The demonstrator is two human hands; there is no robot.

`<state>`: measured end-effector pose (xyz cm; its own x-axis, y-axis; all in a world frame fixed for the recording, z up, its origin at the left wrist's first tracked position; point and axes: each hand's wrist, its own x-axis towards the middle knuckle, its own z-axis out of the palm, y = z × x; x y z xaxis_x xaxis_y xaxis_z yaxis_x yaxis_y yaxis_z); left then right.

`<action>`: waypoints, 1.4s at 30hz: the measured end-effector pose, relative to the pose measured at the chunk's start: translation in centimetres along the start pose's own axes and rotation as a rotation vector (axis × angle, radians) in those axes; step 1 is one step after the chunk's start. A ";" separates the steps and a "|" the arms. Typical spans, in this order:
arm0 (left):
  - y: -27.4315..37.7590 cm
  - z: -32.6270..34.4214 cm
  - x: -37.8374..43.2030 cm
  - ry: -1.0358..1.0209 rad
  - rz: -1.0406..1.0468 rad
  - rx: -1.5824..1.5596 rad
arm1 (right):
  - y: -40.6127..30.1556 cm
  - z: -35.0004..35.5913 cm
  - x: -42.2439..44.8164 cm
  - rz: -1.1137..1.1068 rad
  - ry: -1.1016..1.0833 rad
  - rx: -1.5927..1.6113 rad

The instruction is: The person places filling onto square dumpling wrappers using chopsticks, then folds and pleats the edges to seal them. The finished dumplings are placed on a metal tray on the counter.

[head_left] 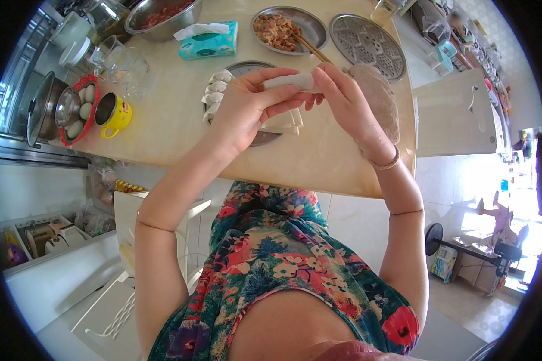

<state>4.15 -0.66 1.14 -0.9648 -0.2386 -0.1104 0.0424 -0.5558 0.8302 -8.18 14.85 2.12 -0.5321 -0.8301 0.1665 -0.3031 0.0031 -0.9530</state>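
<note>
Both hands hold one folded dough wrapper [293, 82] above the table's near half. My left hand [262, 97] has its thumb and fingers on the wrapper's left part, while my right hand [338, 94] pinches its right end. Below them lies a stack of flat dough wrappers [284, 121] on a round metal tray [265, 139], partly hidden by my left hand and forearm. Folded dumplings [214, 97] stand in a row on the tray's left side. Beyond the hands, wooden chopsticks [314, 48] rest in a metal bowl of minced filling [278, 32].
A perforated metal plate [368, 45] and a brown cloth [377, 101] lie at the right. Tissues [210, 43] and a bowl of meat [162, 16] stand at the back. Glass jugs [126, 67], a yellow mug [119, 113] and a red basket of eggs [88, 106] are at the left.
</note>
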 end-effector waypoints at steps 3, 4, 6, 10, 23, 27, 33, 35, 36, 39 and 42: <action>-0.5 0.3 0.2 0.001 0.016 0.056 | 0.2 0.6 -0.2 0.010 0.081 -0.129; -0.7 0.4 0.3 0.006 0.021 0.066 | 0.2 0.8 -0.3 0.014 0.118 -0.186; -1.0 0.8 0.5 0.026 0.031 0.076 | 0.0 1.5 -0.5 -0.006 0.199 -0.268; -1.6 1.5 0.8 0.079 0.067 0.071 | 1.2 1.7 -0.4 -0.119 0.341 -0.471; -4.2 2.4 1.5 0.324 0.367 0.255 | 1.3 2.8 -1.0 -0.129 0.500 -0.435; -5.1 2.7 1.9 0.484 0.656 0.539 | 1.6 2.8 -1.0 -0.140 0.486 -0.397; -5.4 1.9 2.1 0.501 0.841 0.825 | 1.4 2.2 -0.9 -0.087 0.435 -0.330; -5.4 1.6 2.2 0.482 0.920 0.926 | 1.7 1.8 -0.8 -0.118 0.426 -0.382; -5.5 1.4 2.2 0.474 0.919 0.928 | 1.8 1.7 -0.8 -0.129 0.417 -0.400; -5.5 1.2 2.3 0.443 0.801 0.779 | 1.6 1.7 -0.7 -0.055 0.397 -0.229; -5.0 1.8 2.0 0.406 0.541 0.438 | 2.3 1.9 -0.3 -0.009 0.389 -0.067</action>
<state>1.54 3.08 -2.20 -0.6665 -0.7030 0.2482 0.2898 0.0624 0.9551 -7.21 14.08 -0.59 -0.7850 -0.5570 0.2710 -0.3535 0.0436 -0.9344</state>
